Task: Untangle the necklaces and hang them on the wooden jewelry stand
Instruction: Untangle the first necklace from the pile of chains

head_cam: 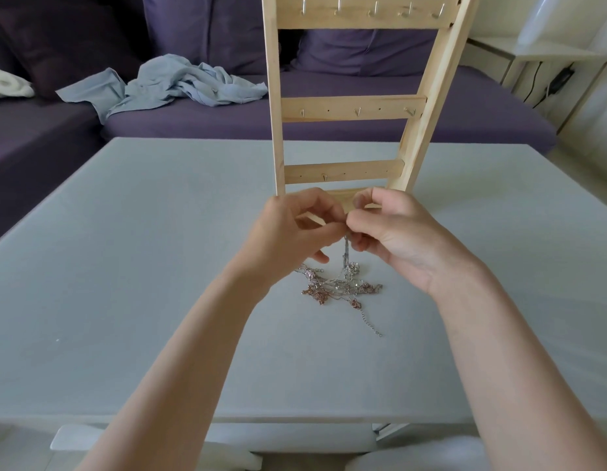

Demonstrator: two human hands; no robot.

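Note:
A tangle of silver and rose-gold necklaces (342, 287) lies on the pale grey table (125, 266), with one thin strand rising from it. My left hand (288, 232) and my right hand (393, 232) meet above the pile, and their fingertips pinch the top of that lifted strand together. Just behind my hands stands the wooden jewelry stand (353, 107), a ladder-like frame with three cross bars. Small metal hooks line each bar. Nothing hangs on any of the hooks.
A purple sofa (363, 96) runs behind the table, with a crumpled light blue garment (173, 83) on its seat. A white side table (546, 56) with cables stands at the right. A white chair edge (91, 436) shows below the table's near edge.

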